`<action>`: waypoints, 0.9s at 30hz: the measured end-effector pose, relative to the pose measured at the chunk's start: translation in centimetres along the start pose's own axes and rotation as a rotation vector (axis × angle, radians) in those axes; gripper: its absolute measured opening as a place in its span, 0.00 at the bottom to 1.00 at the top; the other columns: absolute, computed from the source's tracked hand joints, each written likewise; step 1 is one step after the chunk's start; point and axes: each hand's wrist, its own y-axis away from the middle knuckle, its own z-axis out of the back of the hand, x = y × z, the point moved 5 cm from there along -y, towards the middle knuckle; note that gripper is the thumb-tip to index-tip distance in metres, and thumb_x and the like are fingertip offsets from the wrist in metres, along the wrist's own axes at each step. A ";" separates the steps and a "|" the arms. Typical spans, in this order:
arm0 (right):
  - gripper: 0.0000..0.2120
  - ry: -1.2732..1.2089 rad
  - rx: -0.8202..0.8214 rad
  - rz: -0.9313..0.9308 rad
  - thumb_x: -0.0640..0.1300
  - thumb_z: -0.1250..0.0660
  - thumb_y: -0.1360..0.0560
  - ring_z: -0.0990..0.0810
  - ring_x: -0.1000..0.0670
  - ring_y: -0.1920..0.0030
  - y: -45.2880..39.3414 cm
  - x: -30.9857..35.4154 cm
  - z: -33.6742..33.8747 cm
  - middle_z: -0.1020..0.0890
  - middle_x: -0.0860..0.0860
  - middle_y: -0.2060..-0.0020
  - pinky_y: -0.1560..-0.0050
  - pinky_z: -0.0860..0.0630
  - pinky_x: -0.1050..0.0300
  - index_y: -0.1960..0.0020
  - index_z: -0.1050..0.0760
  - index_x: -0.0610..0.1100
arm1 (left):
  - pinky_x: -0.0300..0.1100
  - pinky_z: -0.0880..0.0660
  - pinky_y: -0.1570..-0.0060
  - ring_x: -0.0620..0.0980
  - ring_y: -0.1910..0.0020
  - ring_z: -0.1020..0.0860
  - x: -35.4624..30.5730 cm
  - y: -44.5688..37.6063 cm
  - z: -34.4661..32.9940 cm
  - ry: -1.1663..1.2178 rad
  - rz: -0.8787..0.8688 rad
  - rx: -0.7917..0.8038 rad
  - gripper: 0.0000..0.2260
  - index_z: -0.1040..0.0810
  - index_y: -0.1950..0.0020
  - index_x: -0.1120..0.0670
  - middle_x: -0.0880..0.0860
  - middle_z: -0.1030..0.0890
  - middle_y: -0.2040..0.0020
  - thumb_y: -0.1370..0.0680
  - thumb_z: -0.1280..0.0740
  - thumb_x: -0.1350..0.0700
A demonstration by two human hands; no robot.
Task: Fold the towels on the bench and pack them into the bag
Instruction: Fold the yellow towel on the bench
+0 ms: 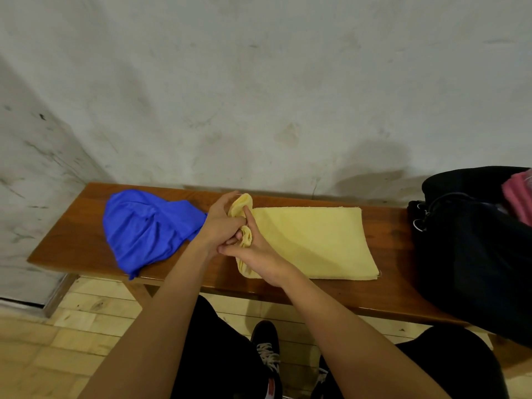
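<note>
Looking down from the person's head onto a wooden bench (pixel 72 234) set against a pale, scuffed wall, the view runs from left to right. At the left lies a blue towel (pixel 146 228), crumpled in a loose heap and not yet folded. Just right of it, near the middle of the bench, both hands meet at the left end of a yellow towel (pixel 311 240). That towel lies flat with its long axis along the bench, stretching away from the hands toward the right — so any roll or fold started here would travel rightward, toward the bag. The left hand (pixel 221 223) sits at the far corner of that end, fingers curled around a bunched or rolled lip of the cloth. The right hand (pixel 256 254) is at the near corner, its fingers tucked into the same rolled edge, pinching it; both hands touch each other. Neither hand is clearly nearer the towel. At the far right stands a black bag (pixel 466 249), open at the top — something pink (pixel 518 194) shows inside. Below the bench, dark trouser legs and a laced shoe stand on pale floorboards.
</note>
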 end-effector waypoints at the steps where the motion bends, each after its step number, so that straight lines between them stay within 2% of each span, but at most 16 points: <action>1: 0.52 -0.004 -0.005 0.003 0.32 0.30 0.26 0.20 0.57 0.48 0.0 0.1 -0.1 0.20 0.50 0.55 0.46 0.25 0.67 0.20 0.61 0.58 | 0.37 0.34 0.82 0.46 0.81 0.30 -0.2 0.0 0.2 -0.004 -0.005 0.009 0.34 0.36 0.25 0.48 0.62 0.18 0.54 0.27 0.39 0.73; 3: 0.52 0.012 -0.011 0.005 0.29 0.33 0.26 0.23 0.60 0.47 -0.1 0.2 -0.3 0.21 0.56 0.53 0.47 0.26 0.65 0.21 0.61 0.60 | 0.37 0.35 0.83 0.46 0.80 0.28 -0.6 0.0 0.4 -0.040 -0.013 0.024 0.37 0.40 0.24 0.46 0.61 0.23 0.39 0.28 0.39 0.72; 5: 0.50 0.013 -0.021 0.018 0.26 0.36 0.26 0.24 0.61 0.47 -0.3 0.3 -0.5 0.24 0.60 0.52 0.46 0.27 0.64 0.21 0.60 0.60 | 0.37 0.35 0.83 0.45 0.79 0.27 -1.0 0.0 0.7 -0.078 -0.026 0.007 0.38 0.43 0.23 0.45 0.58 0.29 0.32 0.28 0.39 0.72; 8: 0.43 -0.012 -0.104 0.076 0.26 0.37 0.25 0.23 0.58 0.47 -0.3 0.7 -0.6 0.23 0.56 0.51 0.49 0.25 0.67 0.21 0.51 0.56 | 0.37 0.33 0.82 0.45 0.78 0.26 -1.7 0.2 0.5 -0.067 -0.035 -0.012 0.36 0.43 0.22 0.48 0.58 0.28 0.33 0.26 0.40 0.72; 11: 0.27 0.111 -0.311 0.222 0.30 0.34 0.24 0.22 0.57 0.51 0.4 1.1 0.9 0.21 0.53 0.51 0.49 0.25 0.69 0.34 0.34 0.55 | 0.38 0.31 0.81 0.46 0.77 0.24 -2.0 0.3 -0.7 -0.054 -0.034 0.009 0.33 0.43 0.22 0.52 0.60 0.25 0.37 0.25 0.43 0.72; 13: 0.14 0.217 -0.395 0.252 0.33 0.35 0.23 0.21 0.57 0.52 1.0 0.8 2.2 0.19 0.54 0.54 0.48 0.25 0.65 0.42 0.25 0.49 | 0.39 0.30 0.80 0.47 0.76 0.24 -2.4 0.4 -1.9 -0.073 -0.045 0.033 0.33 0.44 0.22 0.52 0.59 0.22 0.44 0.24 0.44 0.71; 15: 0.09 0.243 -0.426 0.263 0.34 0.37 0.21 0.21 0.59 0.56 1.8 0.6 3.5 0.19 0.55 0.59 0.51 0.26 0.66 0.48 0.23 0.46 | 0.38 0.29 0.79 0.47 0.76 0.23 -2.9 0.3 -3.4 -0.100 -0.068 0.074 0.32 0.45 0.22 0.51 0.57 0.25 0.35 0.24 0.44 0.71; 17: 0.11 0.222 -0.453 0.263 0.36 0.39 0.20 0.22 0.60 0.55 2.9 0.7 4.7 0.18 0.55 0.57 0.52 0.27 0.69 0.50 0.23 0.49 | 0.38 0.28 0.78 0.47 0.75 0.23 -3.3 0.1 -4.9 -0.122 -0.080 0.112 0.31 0.45 0.21 0.51 0.53 0.35 0.25 0.22 0.45 0.70; 20: 0.16 0.125 -0.424 0.221 0.36 0.37 0.21 0.22 0.62 0.55 4.1 0.8 6.2 0.19 0.59 0.58 0.53 0.27 0.71 0.52 0.24 0.58 | 0.38 0.29 0.79 0.47 0.75 0.24 -3.6 -0.1 -6.8 -0.171 -0.079 0.163 0.29 0.45 0.22 0.50 0.52 0.38 0.24 0.21 0.46 0.68; 22: 0.13 0.013 -0.343 0.151 0.35 0.35 0.26 0.22 0.61 0.53 4.3 0.5 6.9 0.19 0.58 0.59 0.50 0.28 0.67 0.50 0.21 0.52 | 0.39 0.29 0.77 0.46 0.72 0.24 -3.9 0.1 -8.1 -0.221 -0.099 0.193 0.30 0.46 0.21 0.49 0.53 0.37 0.24 0.21 0.46 0.67; 24: 0.10 -0.190 -0.236 0.081 0.41 0.36 0.33 0.23 0.53 0.49 4.4 0.0 7.8 0.19 0.51 0.59 0.45 0.30 0.54 0.53 0.21 0.43 | 0.43 0.26 0.72 0.45 0.69 0.25 -4.2 0.3 -9.5 -0.289 -0.138 0.225 0.31 0.47 0.21 0.47 0.53 0.37 0.25 0.21 0.44 0.66; 26: 0.11 -0.431 -0.150 0.072 0.45 0.38 0.35 0.23 0.47 0.53 4.3 -0.1 8.8 0.21 0.44 0.63 0.48 0.28 0.51 0.59 0.23 0.38 | 0.43 0.28 0.75 0.45 0.73 0.27 -4.3 0.5 -10.7 -0.326 -0.160 0.256 0.33 0.49 0.21 0.45 0.52 0.37 0.24 0.22 0.41 0.66; 27: 0.13 -0.521 -0.139 0.066 0.46 0.39 0.34 0.22 0.45 0.57 4.3 -0.2 9.4 0.22 0.42 0.64 0.52 0.26 0.52 0.58 0.23 0.37 | 0.40 0.31 0.78 0.46 0.75 0.28 -4.3 0.6 -11.2 -0.324 -0.160 0.269 0.35 0.49 0.21 0.45 0.52 0.38 0.24 0.22 0.40 0.66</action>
